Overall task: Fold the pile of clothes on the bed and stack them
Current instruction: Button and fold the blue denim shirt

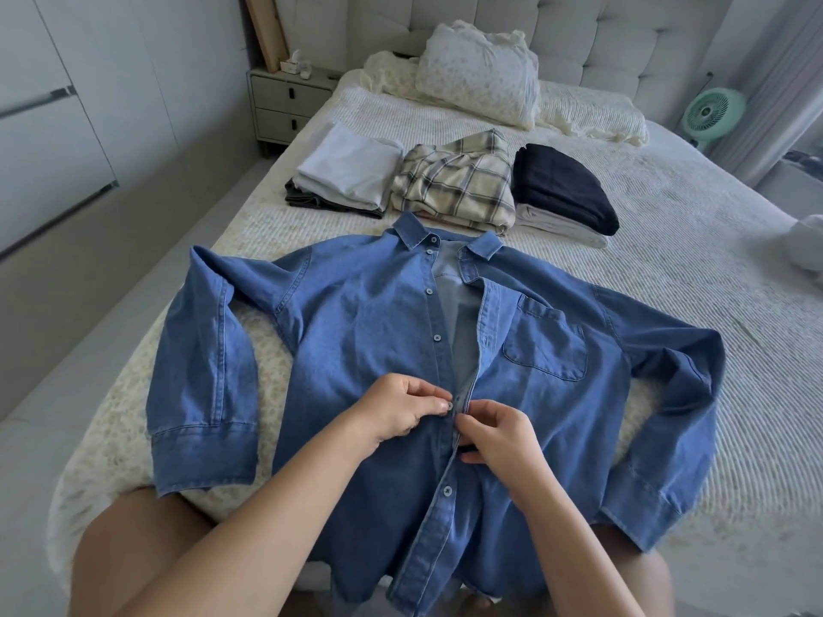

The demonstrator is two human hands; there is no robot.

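Observation:
A blue denim shirt lies face up on the bed, sleeves spread, front open from the collar down to mid-chest. My left hand pinches the button placket at a button. My right hand pinches the facing buttonhole edge right beside it. Behind the shirt stand three folded stacks: white and grey clothes on the left, a plaid shirt in the middle, and a dark navy garment on pale ones on the right.
A folded floral quilt and pillows lie at the headboard. A nightstand stands left of the bed, a green fan to the right. White cloth shows at the right edge. My knees lie under the shirt's hem.

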